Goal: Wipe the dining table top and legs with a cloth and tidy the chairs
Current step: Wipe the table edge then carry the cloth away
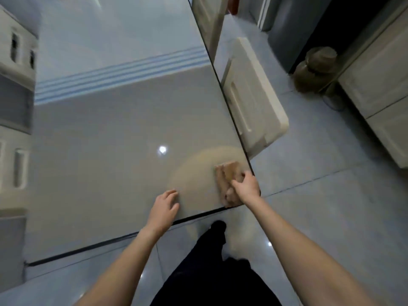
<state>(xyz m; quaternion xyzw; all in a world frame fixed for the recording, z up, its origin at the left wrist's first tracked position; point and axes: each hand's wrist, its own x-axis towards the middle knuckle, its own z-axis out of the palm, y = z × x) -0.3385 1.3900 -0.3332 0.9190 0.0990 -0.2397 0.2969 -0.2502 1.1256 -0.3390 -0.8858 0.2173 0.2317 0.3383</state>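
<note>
Worktop: your glossy grey worktop [110, 140] fills the left and middle of the view, its near edge running across in front of your legs and its right edge running away from you; it mirrors a bright ceiling light and some blue stripes
Cloth: the tan cloth [227, 173] lies folded on the worktop at the near right corner, touching both edges there, slightly blurred
Right grip: your right hand [246, 186] sits on top of the cloth with fingers curled down over it, pressing it against the corner
Left grip: your left hand [164, 206] rests flat on the worktop just inside the near edge, fingers spread and loose, with nothing in it, apart from the cloth
Chair: a cream chair [254, 102] stands just beside the right edge, its seat partly tucked under the worktop
Floor: pale tiles [331, 195] beyond the right edge, with a brownish round jar-like thing [315, 69] against the far cabinets [375, 89]
Your legs: dark trousers [212, 272] below the near edge
</note>
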